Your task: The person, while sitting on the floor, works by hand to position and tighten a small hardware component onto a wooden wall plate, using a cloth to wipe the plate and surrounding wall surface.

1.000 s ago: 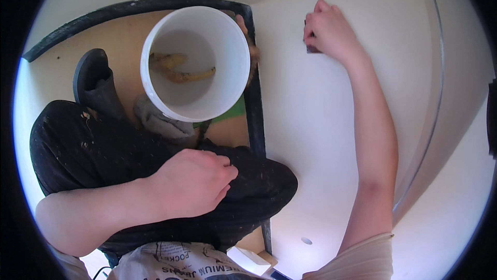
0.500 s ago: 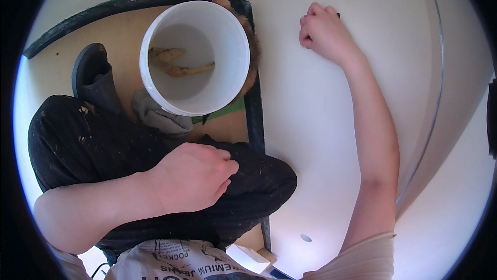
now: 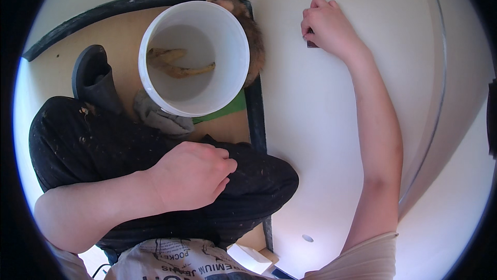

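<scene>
My right hand (image 3: 331,27) is up against the white wall (image 3: 310,124), its fingers closed round a small dark, flat piece (image 3: 312,44). Only an edge of that piece sticks out below the fingers, so I cannot tell its kind. Curled into a loose fist, my left hand (image 3: 199,176) rests over my bent leg in dark trousers (image 3: 93,150). Nothing shows in its fingers, and its palm is hidden. Beyond it on the floor stands a white bucket (image 3: 234,91) with what looks like a banana peel (image 3: 181,71) inside.
Behind the bucket, along the black skirting (image 3: 254,119), is a brown furry animal (image 3: 253,37), partly hidden. A dark slipper (image 3: 96,80), a grey cloth (image 3: 160,114) and something flat and green (image 3: 228,110) are near the bucket. A thin line (image 3: 442,62) runs down the right side.
My right hand has shifted slightly on the wall, and the dark piece shows below its fingers. The animal has moved up behind the bucket. My left hand stays put.
</scene>
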`<state>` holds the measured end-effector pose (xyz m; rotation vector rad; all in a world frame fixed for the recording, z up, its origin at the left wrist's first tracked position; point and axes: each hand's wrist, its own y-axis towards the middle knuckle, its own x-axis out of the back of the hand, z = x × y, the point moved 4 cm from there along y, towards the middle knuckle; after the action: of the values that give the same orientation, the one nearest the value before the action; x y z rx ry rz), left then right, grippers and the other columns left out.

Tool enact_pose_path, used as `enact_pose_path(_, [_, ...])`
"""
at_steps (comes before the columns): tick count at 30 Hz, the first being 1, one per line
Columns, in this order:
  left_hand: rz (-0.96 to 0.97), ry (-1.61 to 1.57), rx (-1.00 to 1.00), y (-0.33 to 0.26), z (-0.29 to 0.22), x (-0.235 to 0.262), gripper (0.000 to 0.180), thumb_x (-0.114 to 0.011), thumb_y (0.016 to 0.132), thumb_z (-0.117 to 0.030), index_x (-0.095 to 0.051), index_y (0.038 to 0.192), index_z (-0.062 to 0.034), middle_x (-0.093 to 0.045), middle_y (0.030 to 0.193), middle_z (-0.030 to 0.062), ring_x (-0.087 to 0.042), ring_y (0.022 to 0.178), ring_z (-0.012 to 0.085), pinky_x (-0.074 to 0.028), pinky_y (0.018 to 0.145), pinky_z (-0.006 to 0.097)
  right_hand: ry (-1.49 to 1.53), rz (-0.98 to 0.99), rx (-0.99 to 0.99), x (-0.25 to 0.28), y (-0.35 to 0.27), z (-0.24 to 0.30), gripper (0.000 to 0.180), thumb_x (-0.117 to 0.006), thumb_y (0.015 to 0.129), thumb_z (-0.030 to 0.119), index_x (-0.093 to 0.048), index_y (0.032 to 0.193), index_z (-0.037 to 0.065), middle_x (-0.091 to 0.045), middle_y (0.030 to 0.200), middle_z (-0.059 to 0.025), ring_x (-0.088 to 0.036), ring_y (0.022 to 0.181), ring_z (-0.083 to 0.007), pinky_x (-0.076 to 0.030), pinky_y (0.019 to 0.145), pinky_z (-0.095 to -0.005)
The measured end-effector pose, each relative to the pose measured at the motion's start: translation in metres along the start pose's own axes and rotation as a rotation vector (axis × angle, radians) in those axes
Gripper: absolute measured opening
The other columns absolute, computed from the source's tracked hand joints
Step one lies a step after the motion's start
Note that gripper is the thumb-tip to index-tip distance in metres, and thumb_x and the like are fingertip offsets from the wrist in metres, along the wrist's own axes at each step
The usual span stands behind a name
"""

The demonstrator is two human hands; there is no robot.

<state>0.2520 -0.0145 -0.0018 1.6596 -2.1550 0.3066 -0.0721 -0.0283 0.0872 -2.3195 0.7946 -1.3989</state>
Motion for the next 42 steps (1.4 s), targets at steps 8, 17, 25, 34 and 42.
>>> enact_pose_path(8, [0.004, 0.002, 0.006, -0.001, 0.001, 0.002, 0.015, -0.064, 0.094, -0.017, -0.070, 0.095, -0.0038, -0.069, 0.090, 0.0106, -0.072, 0.092, 0.0290, -0.058, 0.086, 0.040, 0.015, 0.011, 0.009, -0.002, 0.003, 0.000, 0.008, -0.077, 0.073, 0.002, -0.075, 0.075, 0.009, -0.066, 0.096, -0.0064, -0.057, 0.104, -0.0268, -0.049, 0.093, -0.0361])
enact_pose_path(17, [-0.085, -0.055, 0.027, 0.007, 0.003, 0.009, 0.018, -0.068, 0.092, -0.012, -0.072, 0.107, -0.0032, -0.072, 0.096, 0.0125, -0.073, 0.088, 0.0302, -0.059, 0.083, 0.039, 0.520, -0.656, -0.049, 0.042, -0.051, 0.005, 0.006, -0.076, 0.083, 0.003, -0.075, 0.088, 0.006, -0.068, 0.098, -0.0085, -0.064, 0.094, -0.0226, -0.056, 0.082, -0.0338])
enact_pose_path(25, [-0.717, -0.530, 0.074, 0.054, -0.013, 0.018, 0.027, -0.068, 0.096, -0.010, -0.070, 0.121, 0.0017, -0.075, 0.103, 0.0173, -0.076, 0.095, 0.0256, -0.060, 0.074, 0.039, 1.808, -1.045, -0.542, -0.064, -0.150, 0.158, 0.019, -0.074, 0.093, 0.000, -0.067, 0.111, 0.002, -0.069, 0.105, -0.0013, -0.064, 0.090, -0.0080, -0.052, 0.077, -0.0228])
enact_pose_path(34, [-0.963, -0.777, 0.282, 0.139, 0.003, -0.042, 0.022, -0.070, 0.098, -0.016, -0.075, 0.107, 0.0028, -0.071, 0.073, 0.0088, -0.063, 0.068, 0.0089, -0.051, 0.064, 0.028, 1.604, -1.182, -0.596, -0.097, -0.177, 0.157, 0.008, -0.071, 0.093, -0.003, -0.070, 0.101, 0.000, -0.068, 0.103, -0.0054, -0.065, 0.084, -0.0117, -0.053, 0.071, -0.0239])
enact_pose_path(42, [-0.194, -0.343, 0.125, 0.070, -0.041, -0.058, 0.016, -0.069, 0.098, -0.015, -0.074, 0.105, -0.0013, -0.072, 0.087, 0.0059, -0.065, 0.075, 0.0103, -0.052, 0.070, 0.026, 1.659, -1.312, -0.485, -0.120, -0.214, 0.152, 0.008, -0.062, 0.100, 0.001, -0.069, 0.099, -0.003, -0.069, 0.098, -0.0079, -0.064, 0.077, -0.0098, -0.052, 0.068, -0.0221])
